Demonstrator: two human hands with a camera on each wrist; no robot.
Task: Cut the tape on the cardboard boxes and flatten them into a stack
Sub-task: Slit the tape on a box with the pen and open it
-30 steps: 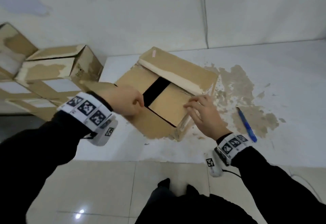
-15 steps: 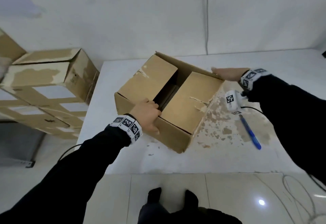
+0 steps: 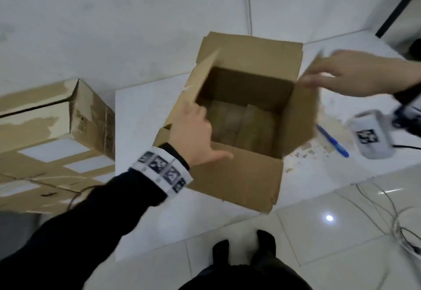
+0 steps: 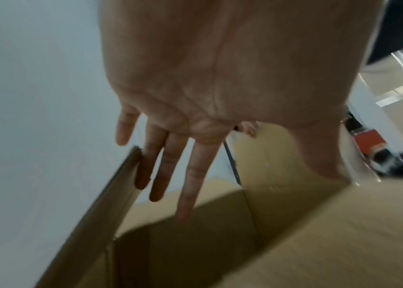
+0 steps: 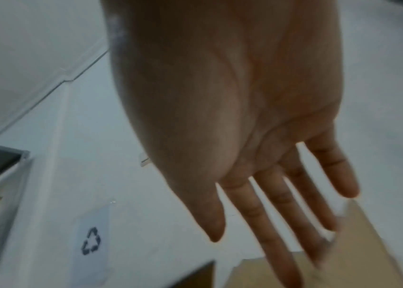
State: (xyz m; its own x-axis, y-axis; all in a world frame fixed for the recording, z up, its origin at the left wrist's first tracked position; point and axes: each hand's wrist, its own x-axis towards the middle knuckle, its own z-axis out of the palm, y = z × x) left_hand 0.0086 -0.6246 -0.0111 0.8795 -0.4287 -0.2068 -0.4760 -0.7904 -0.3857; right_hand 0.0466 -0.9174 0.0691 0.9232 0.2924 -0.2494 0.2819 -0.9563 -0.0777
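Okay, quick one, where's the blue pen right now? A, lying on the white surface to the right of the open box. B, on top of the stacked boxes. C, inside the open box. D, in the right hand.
A: the blue pen lies on the white surface just right of the open box, while the right hand above it holds nothing.

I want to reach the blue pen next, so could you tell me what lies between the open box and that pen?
Only bare white tabletop with brown scuffs lies between the open box and the pen; the head view shows it.
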